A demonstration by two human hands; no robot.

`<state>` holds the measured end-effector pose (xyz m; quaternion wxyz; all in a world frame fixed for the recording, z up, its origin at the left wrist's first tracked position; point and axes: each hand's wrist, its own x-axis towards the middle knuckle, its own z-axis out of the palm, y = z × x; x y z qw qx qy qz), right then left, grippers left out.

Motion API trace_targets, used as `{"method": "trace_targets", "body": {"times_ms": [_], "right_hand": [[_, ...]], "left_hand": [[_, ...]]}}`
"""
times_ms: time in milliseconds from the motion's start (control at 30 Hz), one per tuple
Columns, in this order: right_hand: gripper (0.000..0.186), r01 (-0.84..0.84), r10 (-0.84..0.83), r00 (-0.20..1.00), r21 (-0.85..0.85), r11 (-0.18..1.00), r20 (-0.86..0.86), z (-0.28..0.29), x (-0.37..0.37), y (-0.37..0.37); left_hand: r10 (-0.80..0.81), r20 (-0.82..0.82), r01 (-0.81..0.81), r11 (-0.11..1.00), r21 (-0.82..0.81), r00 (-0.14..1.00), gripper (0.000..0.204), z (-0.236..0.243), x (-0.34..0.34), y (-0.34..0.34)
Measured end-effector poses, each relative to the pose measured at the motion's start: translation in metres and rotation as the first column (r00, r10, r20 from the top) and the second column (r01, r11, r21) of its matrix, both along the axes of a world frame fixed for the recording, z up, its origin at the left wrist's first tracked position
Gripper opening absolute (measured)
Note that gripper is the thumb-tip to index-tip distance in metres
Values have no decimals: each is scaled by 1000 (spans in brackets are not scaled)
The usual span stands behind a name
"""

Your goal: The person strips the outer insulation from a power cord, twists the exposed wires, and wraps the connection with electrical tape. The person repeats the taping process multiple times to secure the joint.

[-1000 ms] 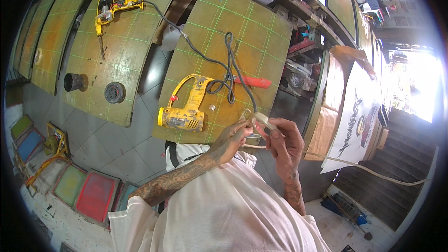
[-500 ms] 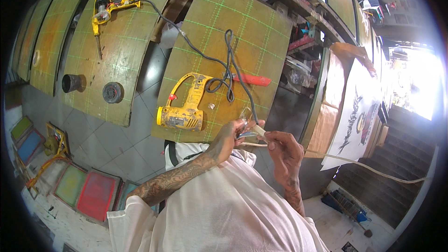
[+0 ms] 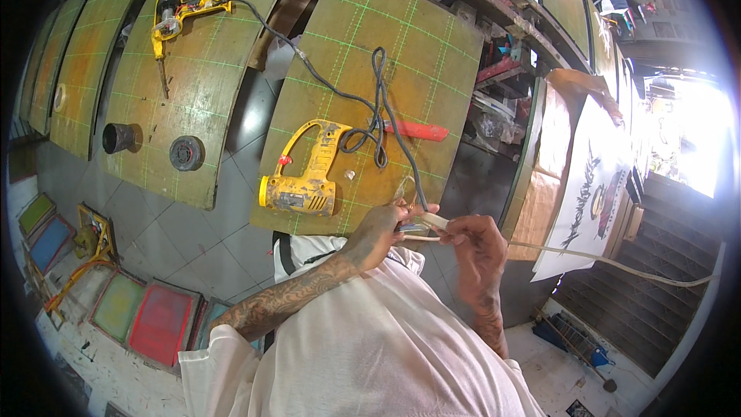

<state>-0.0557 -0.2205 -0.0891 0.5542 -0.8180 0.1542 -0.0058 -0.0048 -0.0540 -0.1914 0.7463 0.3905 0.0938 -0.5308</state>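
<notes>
Both hands pinch a pale strip, apparently; yellow heat gun just beyond.

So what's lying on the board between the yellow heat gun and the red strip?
In the head view, the looped black power cord lies between the yellow heat gun and the red strip, on the green gridded board.

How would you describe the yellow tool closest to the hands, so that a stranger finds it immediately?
Look at the green gridded board directly above the hands. Near its lower left corner lies the worn yellow heat gun, with a black cord looped beside it. The other yellow tool, a drill, lies on the neighbouring board further left.
</notes>
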Motion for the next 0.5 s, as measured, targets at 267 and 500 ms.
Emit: {"method": "trace_targets", "body": {"times_ms": [267,500], "right_hand": [[14,50,-56,981,-35,998,-186,-1,-8,-7],[24,-205,138,910,-134,970,-391,15,10,-8]], "left_hand": [[38,223,-33,999,-28,974,58,-7,-16,1],[-38,304,43,999,-11,952,59,-2,-17,3]]}}
